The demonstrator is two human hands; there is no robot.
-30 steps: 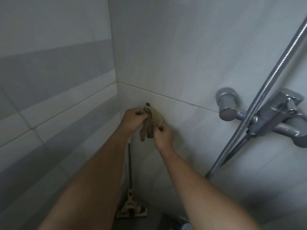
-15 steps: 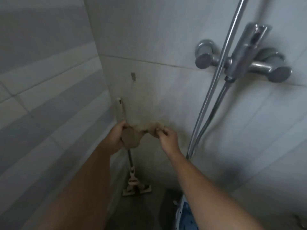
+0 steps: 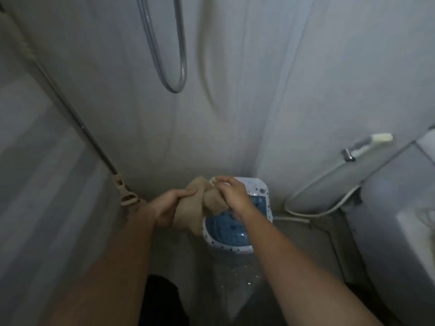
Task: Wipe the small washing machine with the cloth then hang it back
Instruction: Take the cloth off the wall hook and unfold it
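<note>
Now that the cloth (image 3: pixel 197 205) has come off its wall hook and our view has dropped to the floor, we judge the fetching done and the wiping about to begin. We hold it bunched between both hands just above the small washing machine (image 3: pixel 237 229), which sits on the floor against the far wall. Our left hand (image 3: pixel 168 207) grips its left side, fingers curled round the fabric; our right hand (image 3: pixel 233 196) pinches the upper right edge.
</note>
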